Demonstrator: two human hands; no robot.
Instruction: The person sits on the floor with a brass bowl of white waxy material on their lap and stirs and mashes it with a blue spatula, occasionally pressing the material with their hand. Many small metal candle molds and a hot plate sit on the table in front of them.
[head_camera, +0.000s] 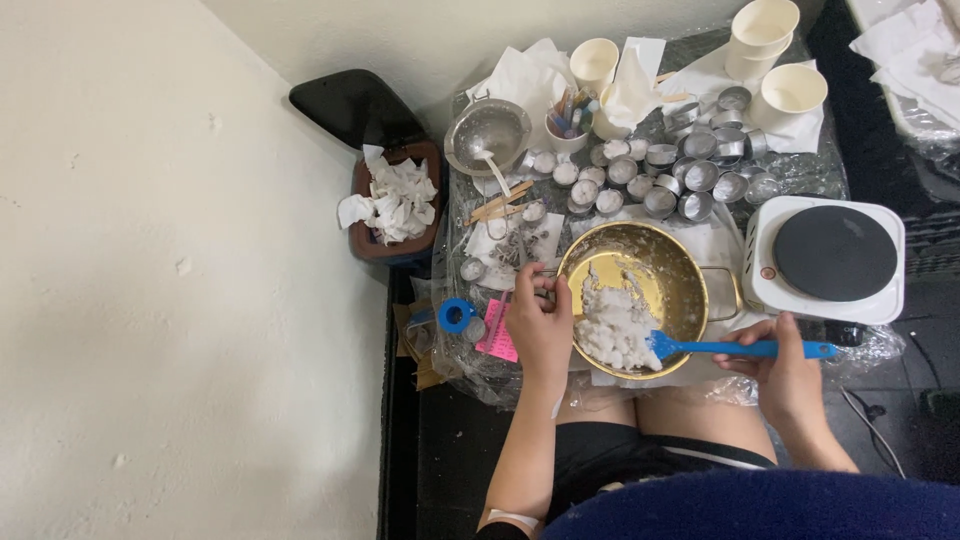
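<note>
Gripping the near-left rim of the gold pot (690, 275), the left hand (538, 325) steadies it while the right hand (785, 372) closes around a blue spatula (740, 348) lying crosswise, blade in the white wax (612, 325) at the pot's near side.
</note>
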